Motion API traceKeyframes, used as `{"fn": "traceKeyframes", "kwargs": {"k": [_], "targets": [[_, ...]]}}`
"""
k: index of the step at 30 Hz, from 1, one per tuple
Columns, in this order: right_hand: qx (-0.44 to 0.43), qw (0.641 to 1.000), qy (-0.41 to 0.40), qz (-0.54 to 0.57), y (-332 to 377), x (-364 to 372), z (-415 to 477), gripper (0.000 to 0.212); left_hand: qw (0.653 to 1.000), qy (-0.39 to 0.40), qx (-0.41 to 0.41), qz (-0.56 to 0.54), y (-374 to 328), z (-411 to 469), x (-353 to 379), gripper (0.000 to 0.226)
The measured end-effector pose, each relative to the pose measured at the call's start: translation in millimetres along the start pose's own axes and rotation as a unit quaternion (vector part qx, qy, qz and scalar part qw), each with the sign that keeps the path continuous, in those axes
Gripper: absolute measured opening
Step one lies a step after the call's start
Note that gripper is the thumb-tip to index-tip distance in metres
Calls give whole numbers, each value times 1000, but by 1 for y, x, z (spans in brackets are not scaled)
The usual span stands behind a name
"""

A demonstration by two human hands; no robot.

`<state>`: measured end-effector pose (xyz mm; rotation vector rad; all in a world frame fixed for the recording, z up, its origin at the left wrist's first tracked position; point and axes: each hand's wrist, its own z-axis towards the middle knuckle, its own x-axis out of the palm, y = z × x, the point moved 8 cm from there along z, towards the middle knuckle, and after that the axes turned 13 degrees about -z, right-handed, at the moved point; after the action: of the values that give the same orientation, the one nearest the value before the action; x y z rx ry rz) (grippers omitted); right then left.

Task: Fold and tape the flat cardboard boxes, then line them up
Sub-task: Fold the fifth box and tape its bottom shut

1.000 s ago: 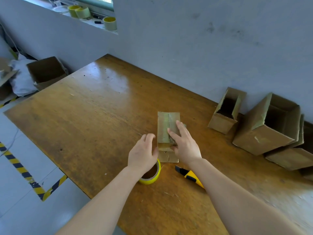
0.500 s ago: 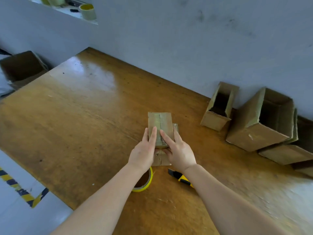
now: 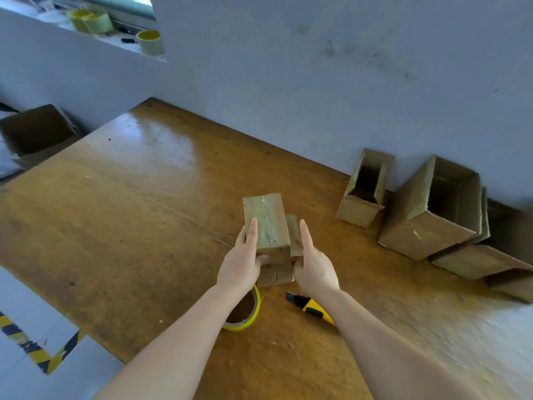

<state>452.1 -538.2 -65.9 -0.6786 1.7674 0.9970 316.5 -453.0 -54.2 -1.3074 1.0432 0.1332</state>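
Looks about midway, tbh. The small box (image 3: pixel 266 226) is taped along its top seam and is gripped mid-table (image 3: pixel 129 226), with the left hand (image 3: pixel 240 264) and right hand (image 3: pixel 313 264) each wrapped on a side. Its near flaps look untaped. By the wall, the narrow box (image 3: pixel 364 194) and big box (image 3: pixel 427 226) are left open, and nothing is seen inside. A third box (image 3: pixel 484 262) is laid beside them. The tape roll (image 3: pixel 246 311) is kept close.
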Motion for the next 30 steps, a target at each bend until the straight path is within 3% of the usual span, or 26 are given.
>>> {"fn": "traceKeyframes", "kwargs": {"k": [4, 8, 11, 15, 17, 20, 23, 27, 30], "targets": [[125, 976, 0, 179, -18, -11, -2, 57, 989, -17, -18, -143, -4, 2, -11, 83], [238, 903, 70, 350, -25, 0, -3, 71, 939, 5, -81, -334, 5, 0, -9, 83], [242, 878, 5, 412, -22, -15, -3, 58, 901, 26, -120, -415, 11, -3, -5, 83], [173, 929, -115, 308, -5, -55, -1, 31, 909, 59, -129, -392, 8, -4, -5, 81], [132, 959, -151, 202, 15, -70, -5, 29, 908, 66, -137, -389, 4, -4, -4, 82], [73, 976, -185, 89, 39, -77, -11, 31, 899, 72, -134, -411, -6, -2, -6, 69], [13, 990, -135, 40, 58, -66, -12, 34, 884, 80, -147, -436, -10, 1, -9, 65], [-54, 996, -27, 61, 76, -42, -12, 35, 872, 95, -188, -441, -3, 1, -10, 68], [-43, 991, -57, 117, 79, -49, -16, 15, 883, 69, -209, -415, 10, 5, -16, 47]]}}
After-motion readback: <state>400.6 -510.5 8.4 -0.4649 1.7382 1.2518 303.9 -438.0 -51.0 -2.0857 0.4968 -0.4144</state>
